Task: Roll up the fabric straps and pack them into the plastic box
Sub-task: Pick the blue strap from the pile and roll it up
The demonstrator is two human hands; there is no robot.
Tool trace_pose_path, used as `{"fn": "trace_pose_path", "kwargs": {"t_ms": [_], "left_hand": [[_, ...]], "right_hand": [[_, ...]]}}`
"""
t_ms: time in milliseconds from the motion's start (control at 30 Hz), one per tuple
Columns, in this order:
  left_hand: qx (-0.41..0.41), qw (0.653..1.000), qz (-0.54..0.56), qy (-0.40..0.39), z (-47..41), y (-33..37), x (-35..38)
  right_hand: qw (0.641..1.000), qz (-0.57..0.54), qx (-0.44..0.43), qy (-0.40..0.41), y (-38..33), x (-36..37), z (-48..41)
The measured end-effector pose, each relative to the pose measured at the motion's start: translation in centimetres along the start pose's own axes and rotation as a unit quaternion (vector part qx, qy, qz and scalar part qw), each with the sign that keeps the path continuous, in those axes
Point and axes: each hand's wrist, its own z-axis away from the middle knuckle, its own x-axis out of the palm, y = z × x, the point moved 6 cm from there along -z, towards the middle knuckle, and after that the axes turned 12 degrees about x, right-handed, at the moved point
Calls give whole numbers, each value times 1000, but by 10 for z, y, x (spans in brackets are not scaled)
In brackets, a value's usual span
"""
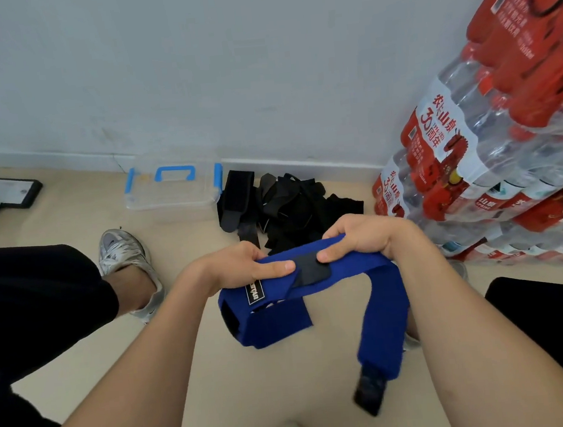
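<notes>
The person holds a blue fabric strap (380, 293) in front of the body with both hands. The left hand (240, 269) pinches it with the thumb on top and the fingers curled under. The right hand (361, 240) grips it just beside, also thumb on top. Between the two thumbs lies a black hook-and-loop patch (310, 272).

The strap looks soft, light and limp. Below the left hand one end folds over itself, and from the right hand the long part hangs down toward the floor (77, 215), ending in a dark tab (369, 390). It is probably not slippery, and a tight roll will need steady tension. A good place to take hold seems the short folded end, with the loose tail fed in by the other hand.

A black label (255, 291) under the left thumb reads "STAR"; its first letters are hidden.

Beyond the hands lies a pile of black straps (290, 209), and farther left of it stands the clear plastic box (169, 203) with a blue handle. To the right of the right hand are stacked packs of water bottles (474, 160) with red labels reading "农夫山泉" and "30周年".
</notes>
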Motion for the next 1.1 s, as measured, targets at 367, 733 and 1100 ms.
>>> {"fn": "trace_pose_path", "kwargs": {"t_ms": [367,733,1100], "left_hand": [[16,978,204,-42,19,9,2],[105,923,358,89,29,41,-26],[188,922,305,145,14,51,-30]], "right_hand": [[984,174,19,42,-13,55,-28],[989,-9,-20,149,-26,59,-33],[985,-107,-94,-98,-50,44,13]]}}
